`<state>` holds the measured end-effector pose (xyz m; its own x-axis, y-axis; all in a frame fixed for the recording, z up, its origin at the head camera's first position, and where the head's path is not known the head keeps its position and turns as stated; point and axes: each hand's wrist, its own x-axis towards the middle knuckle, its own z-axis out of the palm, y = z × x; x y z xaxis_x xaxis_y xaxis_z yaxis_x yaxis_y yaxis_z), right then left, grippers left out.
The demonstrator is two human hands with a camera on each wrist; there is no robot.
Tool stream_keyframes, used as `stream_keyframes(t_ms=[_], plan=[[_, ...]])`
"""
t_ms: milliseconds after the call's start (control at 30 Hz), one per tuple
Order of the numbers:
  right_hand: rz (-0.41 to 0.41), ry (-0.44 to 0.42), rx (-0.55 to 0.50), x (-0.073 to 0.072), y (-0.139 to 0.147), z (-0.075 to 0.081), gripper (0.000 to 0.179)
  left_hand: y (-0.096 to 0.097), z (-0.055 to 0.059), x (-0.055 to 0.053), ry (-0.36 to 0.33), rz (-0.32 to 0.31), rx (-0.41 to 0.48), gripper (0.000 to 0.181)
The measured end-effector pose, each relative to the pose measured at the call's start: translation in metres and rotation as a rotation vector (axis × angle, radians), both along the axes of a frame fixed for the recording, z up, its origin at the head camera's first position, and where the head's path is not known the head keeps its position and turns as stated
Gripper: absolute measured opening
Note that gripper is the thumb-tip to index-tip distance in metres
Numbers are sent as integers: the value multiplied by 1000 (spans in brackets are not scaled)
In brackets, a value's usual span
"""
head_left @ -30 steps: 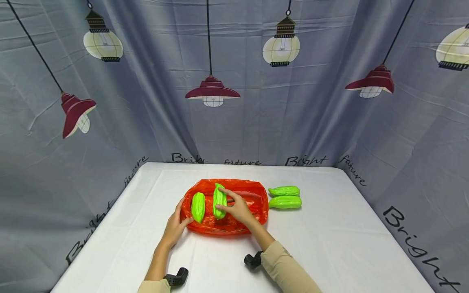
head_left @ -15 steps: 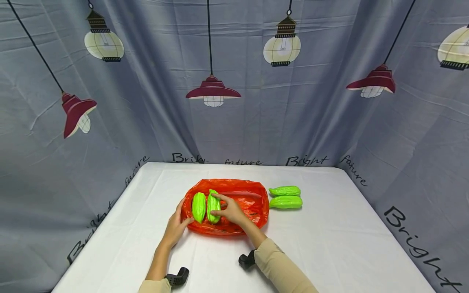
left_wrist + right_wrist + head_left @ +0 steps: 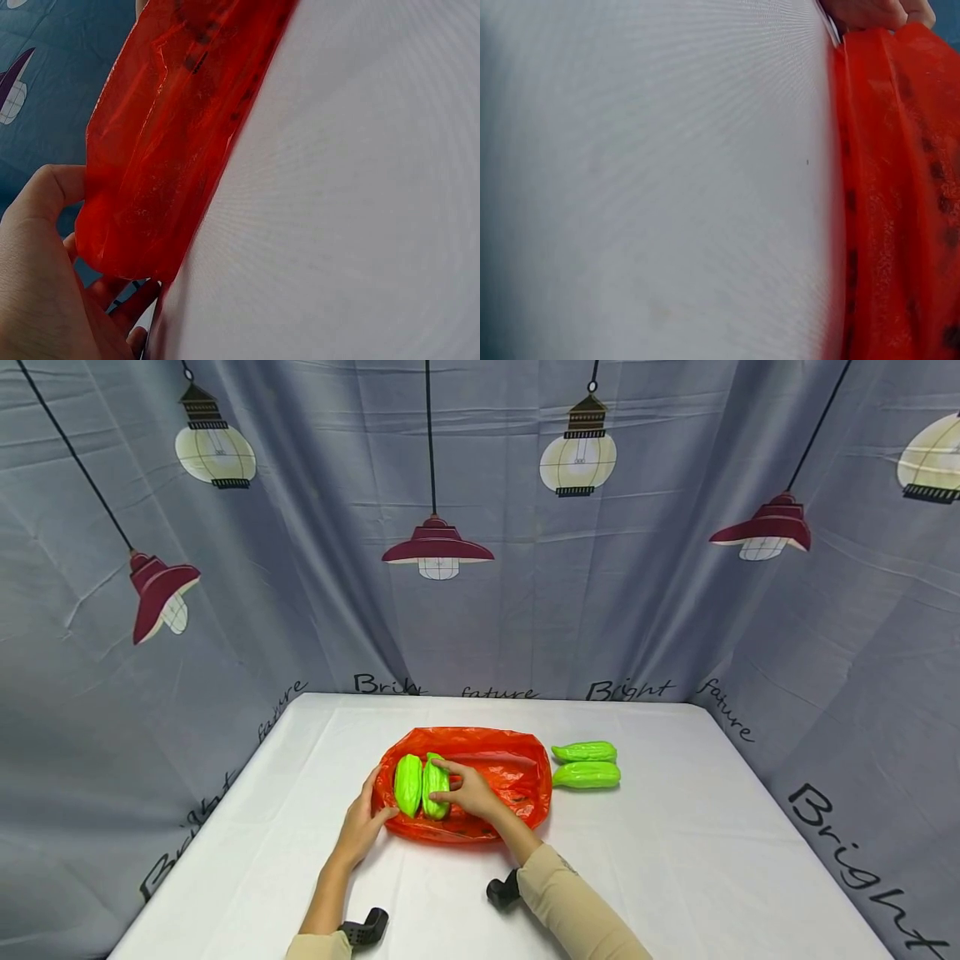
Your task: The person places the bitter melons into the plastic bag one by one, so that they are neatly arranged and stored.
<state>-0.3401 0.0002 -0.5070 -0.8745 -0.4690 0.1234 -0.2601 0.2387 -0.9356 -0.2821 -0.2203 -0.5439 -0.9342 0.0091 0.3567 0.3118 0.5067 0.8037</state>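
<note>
Right hand (image 3: 472, 792) pinched a green gourd (image 3: 432, 783) inside the red bag (image 3: 517, 768), just beside a second gourd (image 3: 408, 785) | left hand (image 3: 360, 821) gripped the red bag's left edge | I judged it best to settle the green gourd flat, then loosen gently.

Black script (image 3: 632, 691) on the curtain (image 3: 517, 627): left of the left hand (image 3: 360, 822), "Bright" and "fature"; beyond it, "Briht", creased; beyond the right hand (image 3: 472, 792), "fature"; to that hand's right, "Bright", "fature" and a larger "Bright".
</note>
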Motion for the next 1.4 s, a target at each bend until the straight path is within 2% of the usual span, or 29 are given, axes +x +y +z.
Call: stream_keyframes(t_ms=[300,567,800,967,1067,1267,1367,1400], plan=[[43,26,94,-2,-1,0,61,1,0,0,0,7,0,77],[104,12,22,11,2,18,57,1,-2,-1,-2,7,0,78],[74,7,28,-3,3,-2,57,0,0,-1,-7,5,-9,79],[68,11,39,-5,6,-3,56,1,0,-1,-21,6,0,78],[85,36,47,0,11,4,56,1,0,-1,-14,5,1,77],[152,74,29,17,24,34,55,0,-2,-1,10,18,-5,78],[159,68,34,19,32,41,55,0,-1,0,14,15,-12,78],[159,73,40,16,35,39,55,0,-1,0,14,12,-14,78]])
